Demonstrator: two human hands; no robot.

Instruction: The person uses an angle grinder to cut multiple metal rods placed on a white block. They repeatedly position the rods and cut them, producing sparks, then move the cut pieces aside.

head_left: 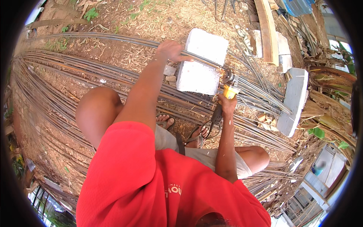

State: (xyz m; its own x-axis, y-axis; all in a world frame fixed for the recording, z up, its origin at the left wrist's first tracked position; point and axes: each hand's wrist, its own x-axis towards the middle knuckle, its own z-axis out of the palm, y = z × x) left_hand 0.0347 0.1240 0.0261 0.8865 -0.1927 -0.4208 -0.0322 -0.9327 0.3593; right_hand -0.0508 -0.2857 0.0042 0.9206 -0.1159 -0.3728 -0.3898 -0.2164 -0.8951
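My left hand (173,51) is closed round a few long steel rebars (124,39), which cross the top of a white block (206,45). In my right hand (228,103) is a yellow angle grinder (230,91), its dark cord hanging toward my foot. The grinder's disc (227,75) is at the rebars just past the block's right edge. A few orange specks show on the bars beside it. How deep the disc sits in the metal I cannot tell.
Bundles of rebar (94,73) run across the ground beneath and around my legs. Cut rods (261,94) lie to the right near a grey slab (293,102). A wooden plank (267,34) and a blue container (297,6) are at the far right.
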